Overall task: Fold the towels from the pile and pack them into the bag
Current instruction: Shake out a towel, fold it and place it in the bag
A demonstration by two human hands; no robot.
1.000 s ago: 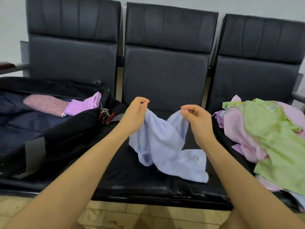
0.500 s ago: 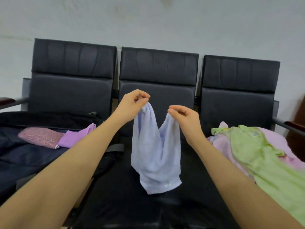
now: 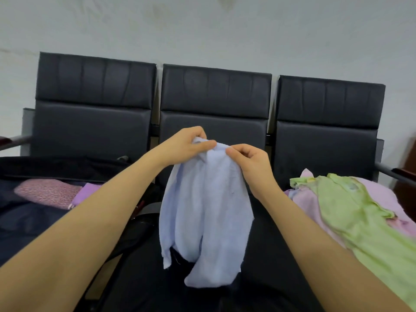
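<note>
A light blue towel [image 3: 207,212] hangs in the air over the middle seat, held by its top edge. My left hand [image 3: 188,144] pinches that edge on the left, and my right hand [image 3: 248,162] pinches it on the right, the two hands almost touching. On the right seat lies the pile of towels [image 3: 351,212], green on top of pink. The open dark bag [image 3: 33,221] sits on the left seat, with a folded speckled pink towel [image 3: 48,192] and a folded purple towel [image 3: 86,191] inside it.
Three black padded chairs [image 3: 213,104] stand in a row against a pale wall. Metal armrests stick out at the far left and at the far right [image 3: 391,172]. The black middle seat [image 3: 270,255] lies under the hanging towel.
My hands have come together from about a hand's width apart, bringing the towel's two held corners side by side. The towel was lifted off the seat and now hangs doubled.
</note>
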